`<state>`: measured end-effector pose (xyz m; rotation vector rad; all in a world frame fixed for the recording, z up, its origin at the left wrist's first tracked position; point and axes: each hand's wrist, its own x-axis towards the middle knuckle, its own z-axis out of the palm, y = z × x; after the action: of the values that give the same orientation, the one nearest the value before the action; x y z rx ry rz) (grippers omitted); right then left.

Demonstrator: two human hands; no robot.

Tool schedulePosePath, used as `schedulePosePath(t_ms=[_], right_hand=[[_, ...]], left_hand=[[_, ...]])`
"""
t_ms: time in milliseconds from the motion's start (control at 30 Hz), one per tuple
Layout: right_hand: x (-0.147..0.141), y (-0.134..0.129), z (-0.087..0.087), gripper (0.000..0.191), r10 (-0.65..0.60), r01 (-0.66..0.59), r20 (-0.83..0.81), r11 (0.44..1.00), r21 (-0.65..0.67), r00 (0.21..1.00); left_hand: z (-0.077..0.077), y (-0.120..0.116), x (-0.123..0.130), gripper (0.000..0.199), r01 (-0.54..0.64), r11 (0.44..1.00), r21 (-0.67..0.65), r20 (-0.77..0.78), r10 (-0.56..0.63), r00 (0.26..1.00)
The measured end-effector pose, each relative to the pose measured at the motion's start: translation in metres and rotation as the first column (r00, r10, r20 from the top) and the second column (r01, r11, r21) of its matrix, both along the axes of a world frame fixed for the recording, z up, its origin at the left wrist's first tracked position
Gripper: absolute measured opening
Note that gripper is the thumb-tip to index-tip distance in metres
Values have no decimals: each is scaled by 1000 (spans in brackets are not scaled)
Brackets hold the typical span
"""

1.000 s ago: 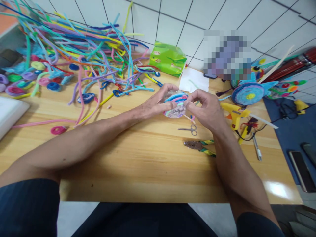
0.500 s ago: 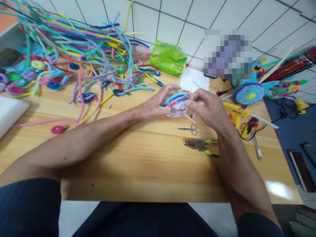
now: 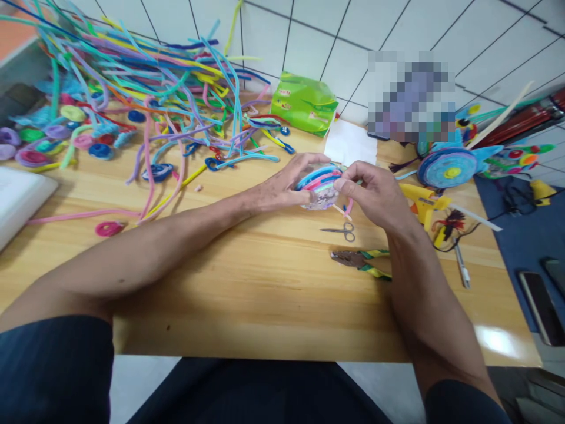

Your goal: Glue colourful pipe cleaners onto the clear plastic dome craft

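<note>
A rounded piece covered in blue, pink and pale strips (image 3: 318,187) is held above the table between both hands. My left hand (image 3: 293,184) wraps round its left side, thumb in front and fingers behind. At its right edge, my right hand (image 3: 368,191) is closed, thumb and index finger pinched on the piece's edge or a strip end; which one is too small to tell. Small scissors (image 3: 346,231) lie just below the hands. Pliers with green and yellow handles (image 3: 357,260) rest nearer the front, partly behind my right forearm.
Tangled pipe cleaners (image 3: 176,88) and coiled pieces cover the back left. A green packet (image 3: 304,105) and white paper (image 3: 351,142) stand behind the hands. At right are a yellow glue gun (image 3: 424,203), a blue fish shape (image 3: 450,169) and a pen (image 3: 461,265).
The whole view has shifted slightly, so things appear a little further right. Both hands keep their hold on the striped piece, with hardly any change in the fingers.
</note>
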<state>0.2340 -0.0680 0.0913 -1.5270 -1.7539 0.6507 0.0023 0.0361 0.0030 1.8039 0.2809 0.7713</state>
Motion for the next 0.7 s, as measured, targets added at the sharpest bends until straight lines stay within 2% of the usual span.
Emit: schedulePosePath(t_ms=[233,500,700], right_hand=[[1,0,1,20,16,-16,13,1000,-4,1000],[4,0,3,18,34,-33,34,999,-25,999],[3,0,4,15,42,-42,28,999,-19,999]], left_hand=[[0,1,0,84,6,1000,-13,12,-5,1000],[1,2,1,92,75,996,-49,39,-73,997],[2,1,0,88,37,999,-26,7,-37,999]])
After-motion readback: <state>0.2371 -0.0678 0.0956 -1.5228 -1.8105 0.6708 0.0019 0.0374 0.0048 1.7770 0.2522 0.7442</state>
